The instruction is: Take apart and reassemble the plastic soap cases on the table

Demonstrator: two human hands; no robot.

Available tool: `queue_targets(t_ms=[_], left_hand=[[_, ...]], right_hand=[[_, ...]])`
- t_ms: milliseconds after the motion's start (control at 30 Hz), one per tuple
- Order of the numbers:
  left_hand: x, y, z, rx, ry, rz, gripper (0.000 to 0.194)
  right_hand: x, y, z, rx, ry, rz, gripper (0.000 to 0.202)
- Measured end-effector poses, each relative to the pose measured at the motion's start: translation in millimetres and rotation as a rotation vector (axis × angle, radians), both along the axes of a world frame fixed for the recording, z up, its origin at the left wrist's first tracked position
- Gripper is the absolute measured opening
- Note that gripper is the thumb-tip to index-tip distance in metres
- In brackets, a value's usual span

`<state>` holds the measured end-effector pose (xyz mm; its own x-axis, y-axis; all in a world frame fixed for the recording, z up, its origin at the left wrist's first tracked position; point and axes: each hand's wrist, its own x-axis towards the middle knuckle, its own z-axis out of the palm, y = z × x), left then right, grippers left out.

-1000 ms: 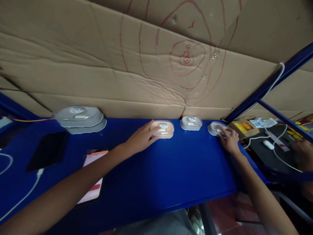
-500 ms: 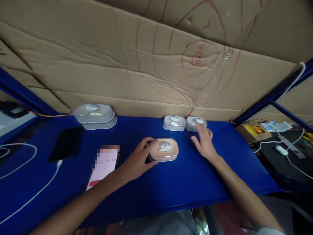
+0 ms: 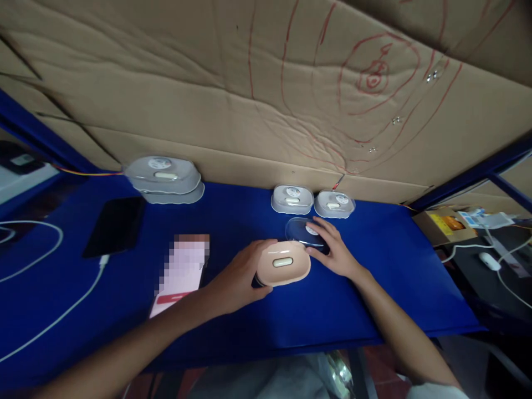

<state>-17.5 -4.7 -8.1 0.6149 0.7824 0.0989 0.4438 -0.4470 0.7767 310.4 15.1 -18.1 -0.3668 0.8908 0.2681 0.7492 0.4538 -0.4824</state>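
Observation:
My left hand [image 3: 249,269] is closed round the left side of a peach-coloured oval box [image 3: 296,270], which has a white oblong piece in its middle. Between my right thumb and fingers is a clear plastic lid [image 3: 296,228] with a round white sticker; my right hand [image 3: 336,250] grips its right side. The lid is just behind the box, apart from its top, over the blue table. Behind them, against the cardboard, stand two pale grey lidded boxes, a left one [image 3: 286,208] and a right one [image 3: 338,212].
At the back left is a stack of grey lidded boxes [image 3: 170,180]. A lit phone [image 3: 183,271] lies left of my left forearm, and a dark phone [image 3: 114,227] with a white cable [image 3: 83,307] farther left. A cardboard panel [image 3: 187,111] closes the back. A small carton [image 3: 444,227] stands at right.
My right hand has come left from the back grey box and now holds the clear lid, lifted off the peach box. My left hand still holds the box. The view has shifted slightly.

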Motion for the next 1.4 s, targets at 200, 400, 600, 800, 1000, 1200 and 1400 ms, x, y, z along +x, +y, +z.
queue_targets(t_ms=[200,400,600,800,1000,1200,1400], left_hand=[[-2,0,9.8,-0.109,-0.043,-0.028,0.088],[2,3,9.3,-0.241,-0.288,0.079,0.093],[3,-2,-14.0,-0.062,-0.114,0.012,0.134],[-2,-3,-1.5,-0.225,-0.070,0.052,0.120],[2,7,14.8,-0.809,-0.441,0.164,0.095],[2,2,16.1,-0.672,-0.333,0.165,0.121],[-1,8,15.3,-0.559,-0.299,0.117,0.117]], right_hand=[[-6,-5,5.5,0.051,-0.123,-0.018,0.061],[-40,-29,17.0,0.090,-0.148,0.331,0.051],[-45,-26,13.3,0.129,0.073,0.290,0.041],[-16,-17,17.8,0.109,0.404,-0.216,0.040],[-20,-17,17.7,-0.042,0.542,-0.287,0.053],[-37,-33,29.0,-0.048,0.369,-0.010,0.037],[-24,-30,36.2,0.192,-0.096,0.215,0.052]])
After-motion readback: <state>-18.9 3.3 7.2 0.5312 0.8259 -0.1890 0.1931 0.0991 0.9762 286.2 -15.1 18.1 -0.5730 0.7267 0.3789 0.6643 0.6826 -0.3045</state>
